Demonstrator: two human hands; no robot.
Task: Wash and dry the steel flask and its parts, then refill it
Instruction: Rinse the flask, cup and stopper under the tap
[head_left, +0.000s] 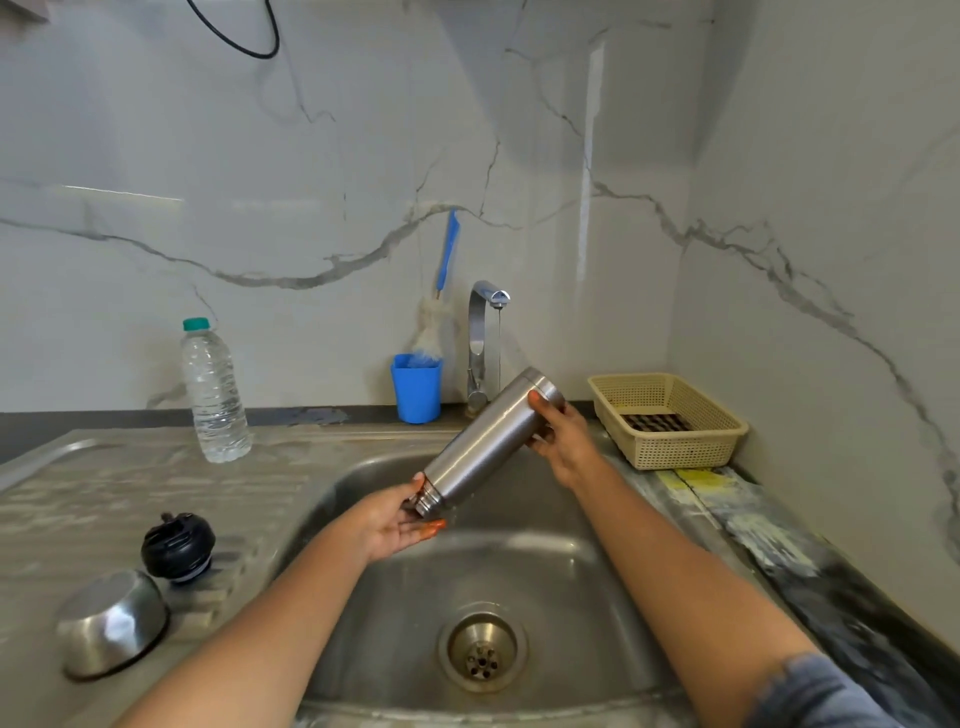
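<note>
The steel flask (483, 447) is tilted over the sink, base up to the right, open mouth down to the left. My right hand (563, 434) grips its base end. My left hand (397, 522) cups the mouth, palm up, thumb on the neck. A thin stream of water falls from the tap (485, 332) behind the flask. The black stopper (178, 543) and the steel cup lid (111, 621), upside down, rest on the draining board at the left.
A sink basin (571, 571) with a drain lies below my hands. A plastic water bottle (214, 392) stands on the counter at the left. A blue cup (416, 387) holds a bottle brush by the tap. A beige basket (670, 421) sits at the right.
</note>
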